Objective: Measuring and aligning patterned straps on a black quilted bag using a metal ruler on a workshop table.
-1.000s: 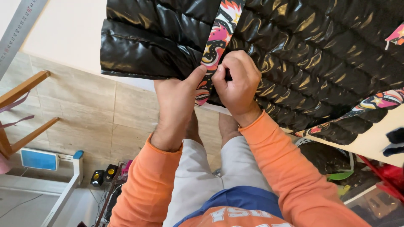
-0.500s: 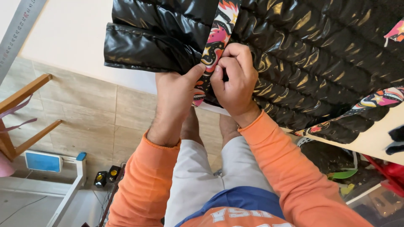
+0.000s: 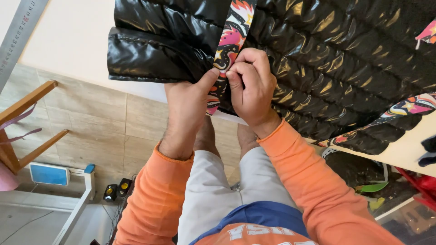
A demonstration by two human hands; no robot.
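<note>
A shiny black quilted jacket lies on a pale table, hanging over the table's near edge. A colourful patterned strip runs down its front opening. My left hand pinches the lower end of that strip with thumb and fingers. My right hand grips the same strip right beside it, fingers curled over the jacket's edge. Both hands touch each other at the strip. Orange sleeves cover both arms.
A metal ruler lies at the table's far left. Below are a tiled floor, a wooden chair frame, a blue and white stand, and cluttered items under the table at right. More patterned trim shows at right.
My hands have stayed on the strip with small finger shifts; the left thumb now presses closer to the right fingers. The view has shifted slightly.
</note>
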